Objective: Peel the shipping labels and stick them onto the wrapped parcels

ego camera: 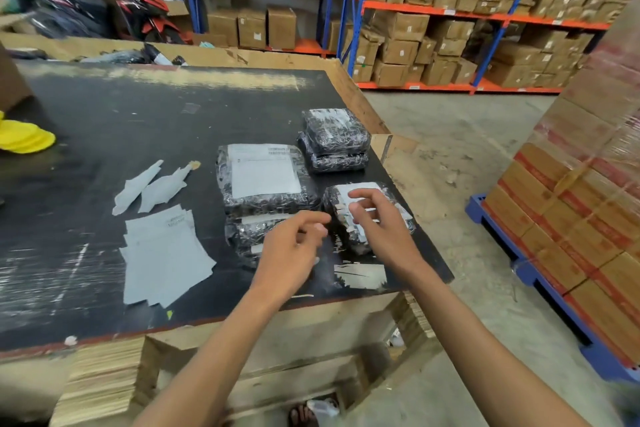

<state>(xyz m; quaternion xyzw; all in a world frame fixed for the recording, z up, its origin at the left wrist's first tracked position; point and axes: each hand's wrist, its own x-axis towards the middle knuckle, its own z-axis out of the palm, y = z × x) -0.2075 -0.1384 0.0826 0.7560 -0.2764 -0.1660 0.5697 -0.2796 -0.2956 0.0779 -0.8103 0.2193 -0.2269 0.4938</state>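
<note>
At a warehouse packing table [104,122], my right hand [377,222] rests over a small wrapped parcel [349,215] near the table's right edge, fingers loosely curled above its white label and clasping nothing; the parcel's long axis runs from the near edge toward the far right corner; my left hand [294,250] hovers just beside it, fingers relaxed and holding nothing, above a lower parcel [249,229] at mid-table; a larger labelled parcel [265,177] lies behind that one, its label's long side running along the table's width; two stacked parcels [334,139] sit toward the far right corner; a fanned stack of shipping labels [162,253] lies left of my hands, its long axis angled toward the near edge; peeled backing strips [152,187] lie just behind it.
</note>
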